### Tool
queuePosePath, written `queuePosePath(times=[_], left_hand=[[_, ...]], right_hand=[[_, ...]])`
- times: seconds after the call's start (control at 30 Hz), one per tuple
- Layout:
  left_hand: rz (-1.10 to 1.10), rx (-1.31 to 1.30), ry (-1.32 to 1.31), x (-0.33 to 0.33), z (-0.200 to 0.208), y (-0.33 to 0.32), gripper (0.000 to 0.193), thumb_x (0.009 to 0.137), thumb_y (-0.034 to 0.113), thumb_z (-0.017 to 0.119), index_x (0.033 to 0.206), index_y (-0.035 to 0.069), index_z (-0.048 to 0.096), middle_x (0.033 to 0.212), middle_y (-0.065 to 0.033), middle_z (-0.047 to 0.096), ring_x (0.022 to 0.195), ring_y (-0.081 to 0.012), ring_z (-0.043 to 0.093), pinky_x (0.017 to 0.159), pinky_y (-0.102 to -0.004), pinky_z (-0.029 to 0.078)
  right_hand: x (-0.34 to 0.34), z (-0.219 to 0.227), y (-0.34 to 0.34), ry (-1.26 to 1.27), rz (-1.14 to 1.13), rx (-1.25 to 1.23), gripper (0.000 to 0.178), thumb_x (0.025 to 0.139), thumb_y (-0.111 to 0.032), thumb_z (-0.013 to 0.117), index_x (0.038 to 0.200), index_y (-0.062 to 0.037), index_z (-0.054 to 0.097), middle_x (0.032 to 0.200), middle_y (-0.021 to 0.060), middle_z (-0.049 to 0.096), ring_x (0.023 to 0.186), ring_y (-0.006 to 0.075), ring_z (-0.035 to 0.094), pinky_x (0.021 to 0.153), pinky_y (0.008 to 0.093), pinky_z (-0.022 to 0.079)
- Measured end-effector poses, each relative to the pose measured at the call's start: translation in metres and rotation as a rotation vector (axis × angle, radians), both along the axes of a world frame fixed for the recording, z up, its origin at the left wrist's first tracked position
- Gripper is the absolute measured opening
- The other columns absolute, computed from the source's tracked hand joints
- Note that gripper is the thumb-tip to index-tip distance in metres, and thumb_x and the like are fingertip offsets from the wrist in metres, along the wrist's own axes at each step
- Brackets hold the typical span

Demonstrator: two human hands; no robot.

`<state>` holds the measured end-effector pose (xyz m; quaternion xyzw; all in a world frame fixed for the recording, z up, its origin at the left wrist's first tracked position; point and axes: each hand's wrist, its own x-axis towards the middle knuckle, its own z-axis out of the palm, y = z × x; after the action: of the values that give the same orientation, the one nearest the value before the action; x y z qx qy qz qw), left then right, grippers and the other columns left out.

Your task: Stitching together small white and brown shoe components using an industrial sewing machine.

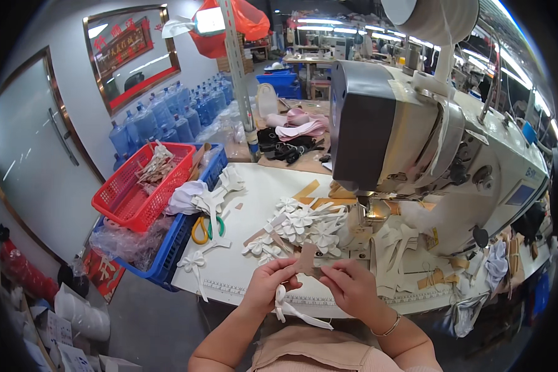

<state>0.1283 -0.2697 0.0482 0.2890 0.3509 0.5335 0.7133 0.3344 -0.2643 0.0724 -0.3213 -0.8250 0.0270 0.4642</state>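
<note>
Both hands are together over the table's near edge, in front of the sewing machine (409,124). Between my left hand (271,284) and my right hand (353,288) is a small tan piece of material (306,257), its flat end pointing up. The fingers of each hand are pinched at one side of it. A white strap piece (297,314) with a looped end hangs below my left hand. Just beyond, white straps with flower shapes (301,222) lie heaped near the needle area (373,214). Cut cream pieces (394,254) lie right of the needle.
Scissors with yellow and green handles (208,230) lie on the white tabletop (254,180). At the left, a red basket (115,192) of strips rests on a blue crate (167,263). A printed ruler (229,289) runs along the front edge. A post (239,74) stands behind.
</note>
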Motion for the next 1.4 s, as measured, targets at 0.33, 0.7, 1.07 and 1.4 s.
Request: queuePosePath(times=[0.33,0.7,1.07,1.4], left_hand=[[-0.020,0.006,-0.021,0.010,-0.004,-0.008,0.022,0.089,0.007,0.058,0.108,-0.002,0.057,0.077,-0.0067,0.062,0.068,-0.0147,0.064,0.066,-0.0254,0.055],[-0.036,-0.014,-0.075,0.014,-0.009,-0.004,0.021,0.088,0.009,0.059,0.107,-0.001,0.058,0.074,-0.0055,0.062,0.068,-0.0148,0.065,0.066,-0.0250,0.055],[-0.046,0.015,-0.079,0.016,-0.005,-0.010,0.021,0.088,0.006,0.058,0.107,-0.003,0.058,0.077,-0.0054,0.062,0.067,-0.0110,0.061,0.072,-0.0278,0.057],[-0.038,-0.005,-0.047,0.015,-0.006,-0.008,0.020,0.088,0.007,0.059,0.106,-0.002,0.059,0.076,-0.0044,0.062,0.066,-0.0100,0.061,0.070,-0.0259,0.056]], right_hand=[[-0.006,-0.007,0.011,-0.055,-0.012,0.047,0.023,0.072,-0.010,0.073,0.093,-0.0055,0.066,0.083,0.0063,0.058,0.064,0.0207,0.059,0.054,0.0311,0.048],[-0.002,-0.009,0.011,-0.048,-0.001,0.035,0.020,0.074,-0.012,0.073,0.092,-0.0082,0.067,0.082,0.0058,0.058,0.066,0.0213,0.059,0.054,0.0307,0.048],[0.010,-0.001,0.017,0.169,-0.123,-0.156,0.021,0.076,-0.008,0.072,0.096,-0.0079,0.066,0.086,0.0065,0.056,0.061,0.0185,0.059,0.051,0.0275,0.049],[0.022,-0.005,0.031,0.402,0.028,-0.603,0.010,0.084,-0.006,0.064,0.092,-0.0012,0.066,0.076,0.0030,0.058,0.058,0.0089,0.052,0.047,0.0217,0.039]])
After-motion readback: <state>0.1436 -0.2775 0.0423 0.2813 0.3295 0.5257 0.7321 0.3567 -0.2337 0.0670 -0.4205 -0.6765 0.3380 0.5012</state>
